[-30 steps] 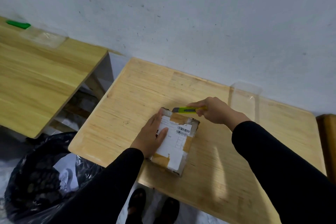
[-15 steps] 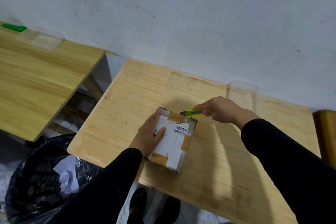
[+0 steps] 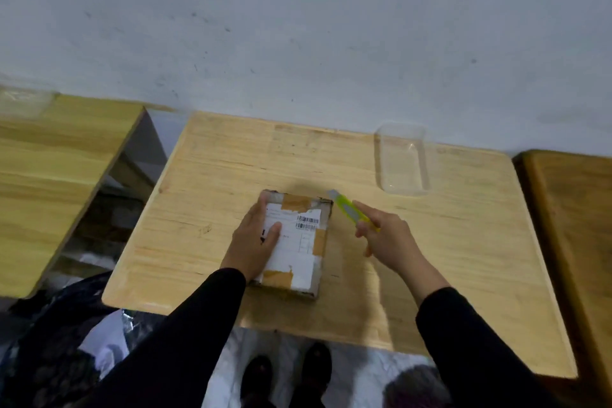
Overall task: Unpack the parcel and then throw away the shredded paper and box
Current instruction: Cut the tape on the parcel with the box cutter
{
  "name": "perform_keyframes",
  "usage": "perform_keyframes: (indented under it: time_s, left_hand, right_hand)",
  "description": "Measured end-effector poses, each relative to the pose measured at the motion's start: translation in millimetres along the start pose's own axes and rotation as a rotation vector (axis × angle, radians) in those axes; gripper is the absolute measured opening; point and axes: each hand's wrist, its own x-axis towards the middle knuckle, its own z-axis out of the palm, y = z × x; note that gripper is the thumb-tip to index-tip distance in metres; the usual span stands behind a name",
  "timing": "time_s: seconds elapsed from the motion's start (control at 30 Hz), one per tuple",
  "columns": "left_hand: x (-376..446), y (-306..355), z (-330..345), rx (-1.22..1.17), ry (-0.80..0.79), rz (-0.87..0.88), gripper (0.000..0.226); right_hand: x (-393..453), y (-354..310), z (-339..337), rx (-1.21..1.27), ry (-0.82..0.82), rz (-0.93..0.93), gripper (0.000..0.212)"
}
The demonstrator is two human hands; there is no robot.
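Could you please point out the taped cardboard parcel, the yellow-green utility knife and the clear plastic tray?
Taped cardboard parcel [image 3: 299, 243]: head view, on its white shipping label.
Yellow-green utility knife [image 3: 346, 207]: head view, on the handle near the blade end.
Clear plastic tray [image 3: 401, 159]: head view, on its transparent base.

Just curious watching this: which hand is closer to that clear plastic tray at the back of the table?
The right hand, holding the yellow knife, is nearer the clear tray, just below-left of it. The left hand lies flat on the parcel, farther left.
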Motion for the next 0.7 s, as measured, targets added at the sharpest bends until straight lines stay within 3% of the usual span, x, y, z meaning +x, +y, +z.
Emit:
perform_keyframes:
  time_s: [0.23, 0.7]
  left_hand:
    - [-0.8, 4.0, -1.2, 0.017, 0.0, -0.01, 0.065]
    - [-1.1, 0.0, -0.5, -0.009, -0.005, 0.037, 0.066]
  right_hand:
    - [-77.7, 8.4, 53.6, 0.093, 0.097, 0.117, 0.045]
    - [-83.3, -8.8, 68.9, 0.089, 0.207, 0.194, 0.045]
